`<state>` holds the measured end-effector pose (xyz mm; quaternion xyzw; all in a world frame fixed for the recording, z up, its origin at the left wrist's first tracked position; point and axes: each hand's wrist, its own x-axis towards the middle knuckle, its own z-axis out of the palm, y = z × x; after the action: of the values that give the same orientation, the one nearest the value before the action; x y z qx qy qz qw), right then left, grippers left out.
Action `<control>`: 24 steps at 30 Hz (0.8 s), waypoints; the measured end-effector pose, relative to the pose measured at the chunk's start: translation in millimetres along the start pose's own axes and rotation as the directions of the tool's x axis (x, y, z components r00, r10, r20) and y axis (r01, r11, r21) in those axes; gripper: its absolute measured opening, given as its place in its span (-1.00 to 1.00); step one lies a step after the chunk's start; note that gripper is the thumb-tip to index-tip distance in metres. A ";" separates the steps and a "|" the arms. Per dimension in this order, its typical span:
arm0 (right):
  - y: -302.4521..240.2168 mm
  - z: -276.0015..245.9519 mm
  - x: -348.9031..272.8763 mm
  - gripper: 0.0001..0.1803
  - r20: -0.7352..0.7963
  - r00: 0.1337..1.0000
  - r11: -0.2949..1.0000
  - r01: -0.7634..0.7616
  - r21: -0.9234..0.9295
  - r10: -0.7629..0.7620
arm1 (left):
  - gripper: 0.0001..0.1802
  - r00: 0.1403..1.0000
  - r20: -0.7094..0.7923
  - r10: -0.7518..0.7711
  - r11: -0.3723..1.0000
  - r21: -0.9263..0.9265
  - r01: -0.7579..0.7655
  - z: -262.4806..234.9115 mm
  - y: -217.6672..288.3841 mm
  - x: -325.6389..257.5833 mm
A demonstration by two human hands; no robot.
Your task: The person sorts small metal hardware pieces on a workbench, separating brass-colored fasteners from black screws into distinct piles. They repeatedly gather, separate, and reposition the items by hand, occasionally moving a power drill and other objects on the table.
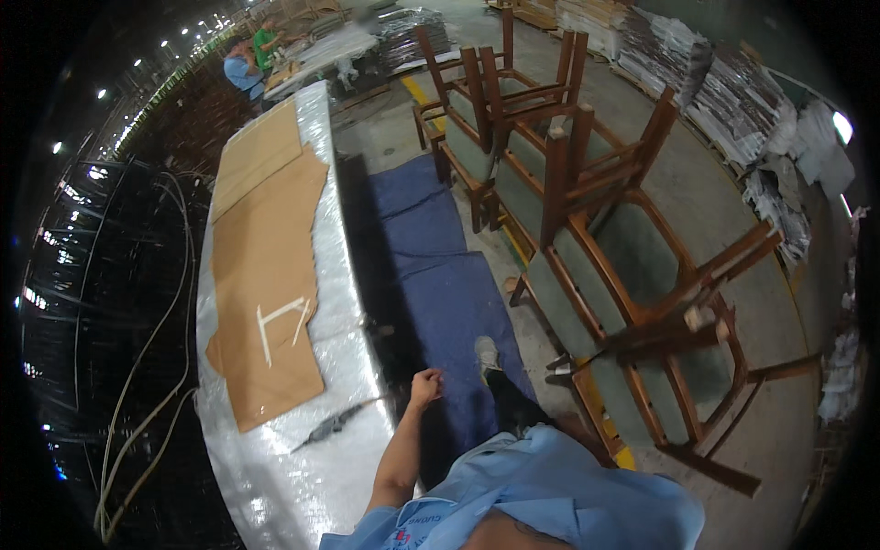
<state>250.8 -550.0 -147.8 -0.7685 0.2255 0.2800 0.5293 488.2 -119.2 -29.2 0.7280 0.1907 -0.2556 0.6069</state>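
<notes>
My left hand (427, 389) is held beside the long table's right edge, over the blue floor mat. Its fingers are curled closed, and I see nothing in them. Closest to it on the table lies a dark hand tool (332, 427) with a thin pointed tip and a cord or hose trailing toward the table's edge. The table (348, 302) is covered in shiny clear plastic. A torn brown cardboard sheet (266, 247) lies along it, with white tape strips (282, 323) stuck on. My right hand is out of the picture.
Stacked brown wooden chairs (587, 247) with grey-green seats stand to the right, some upside down with legs jutting out. Blue mats (440, 275) run between them and the table. Wrapped stacks (715, 82) line the far right. Two people (252, 64) work at a far table.
</notes>
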 end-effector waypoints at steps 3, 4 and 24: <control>-101.6 19.0 94.3 -0.68 0.067 0.992 0.993 -0.110 0.033 0.108 | -0.81 0.972 -0.204 -0.120 0.967 -0.245 0.068 -60.6 -29.1 38.7; -124.3 4.8 121.5 -0.69 0.061 0.991 0.993 -0.118 0.014 0.117 | -0.77 0.961 -0.208 -0.184 0.933 -0.345 0.104 -59.2 -33.2 47.8; -574.0 -74.9 578.5 -0.82 -0.031 0.999 0.925 0.029 0.379 -0.018 | -0.79 0.824 0.394 0.406 0.751 0.370 -0.547 -269.9 150.9 483.6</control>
<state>1063.2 -455.5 -119.1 -0.6581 0.2733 0.2142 0.6681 1000.2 101.0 -166.6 0.8309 -0.1617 -0.2319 0.4793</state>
